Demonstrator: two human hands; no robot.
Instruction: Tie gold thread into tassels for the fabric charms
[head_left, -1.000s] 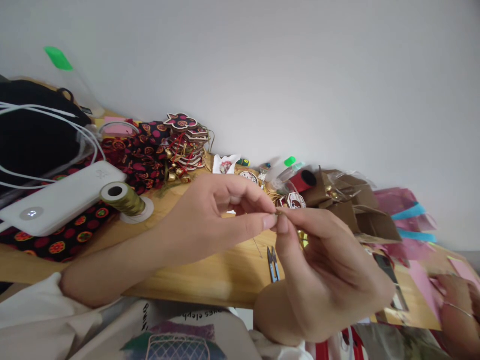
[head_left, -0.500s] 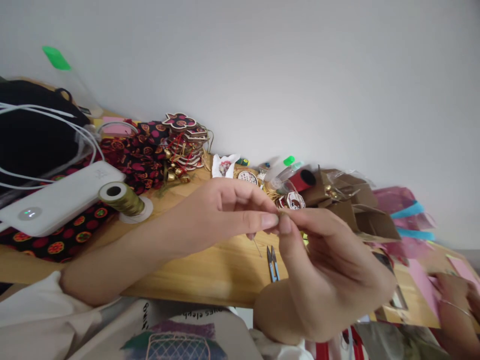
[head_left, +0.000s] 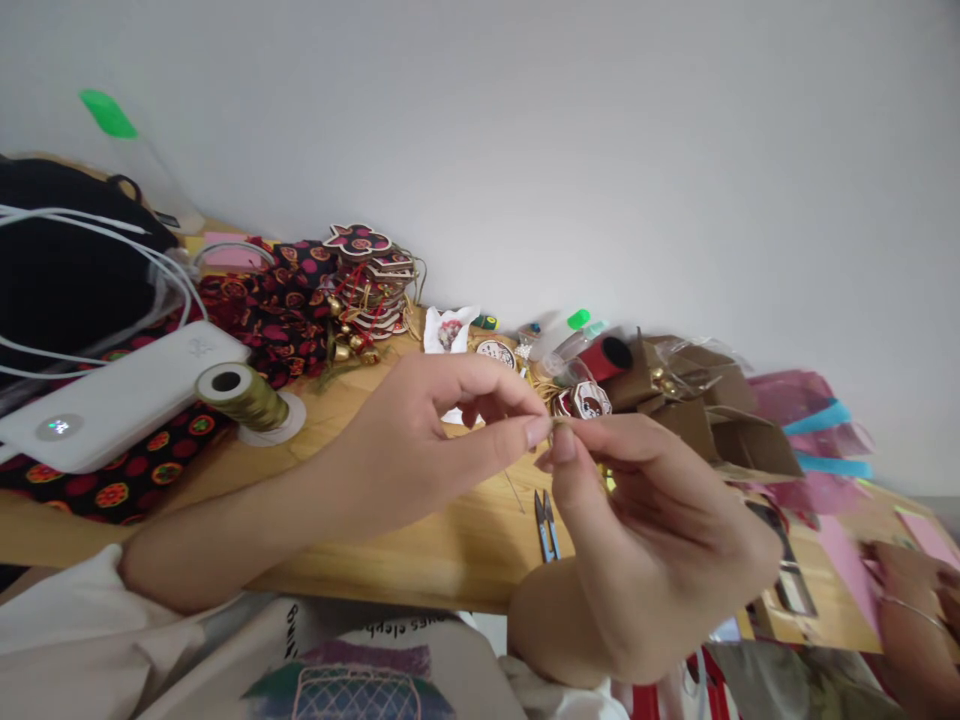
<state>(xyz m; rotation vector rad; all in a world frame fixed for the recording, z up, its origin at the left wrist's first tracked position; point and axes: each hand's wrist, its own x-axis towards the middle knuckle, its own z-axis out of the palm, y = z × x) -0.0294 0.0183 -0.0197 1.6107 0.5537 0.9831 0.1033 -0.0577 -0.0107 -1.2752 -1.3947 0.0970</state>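
Observation:
My left hand (head_left: 420, 450) and my right hand (head_left: 652, 540) meet fingertip to fingertip above the wooden table (head_left: 420, 540). Both pinch something tiny between thumb and forefinger; it is too small to name. A thin thread or needle (head_left: 514, 494) hangs below the pinch. Small thread snips (head_left: 547, 524) lie on the table just under my hands. A spool of gold thread (head_left: 244, 396) stands to the left of my left hand.
A white power bank (head_left: 120, 395) with cables lies on patterned fabric (head_left: 262, 310) at left. A stack of ornaments with bells (head_left: 367, 285), a red spool (head_left: 606, 358) and brown card boxes (head_left: 720, 420) line the back. Another person's hand (head_left: 911, 610) works at far right.
My fingertips have shifted slightly at the pinch; both hands stay in the same place. The other person's hand at far right moved a little.

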